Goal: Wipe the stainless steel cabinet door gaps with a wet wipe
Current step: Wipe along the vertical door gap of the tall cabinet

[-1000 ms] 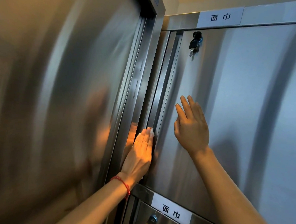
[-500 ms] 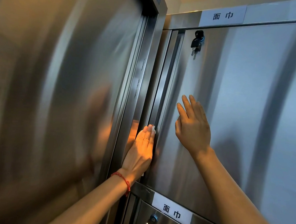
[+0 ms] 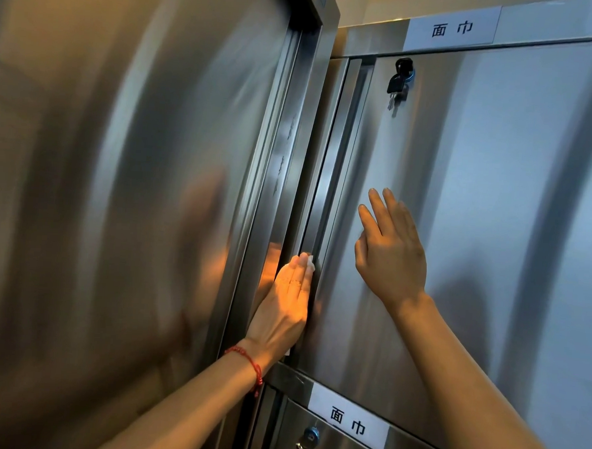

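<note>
1. Right now my left hand (image 3: 288, 303) lies flat, fingers straight and together, against the vertical gap (image 3: 318, 205) at the left edge of the stainless steel cabinet door (image 3: 458, 233).
2. Under those fingertips I press the wet wipe (image 3: 310, 260) into the gap; only a white corner of it shows past my fingers.
3. A red string bracelet (image 3: 251, 362) sits on that wrist.
4. My right hand (image 3: 390, 256) is spread, fingers straight and pointing up, palm toward the door face, holding nothing.
5. High on the door, a key (image 3: 398, 83) hangs in the lock.
6. White labels (image 3: 450, 26) with printed characters sit above and below this door.
</note>
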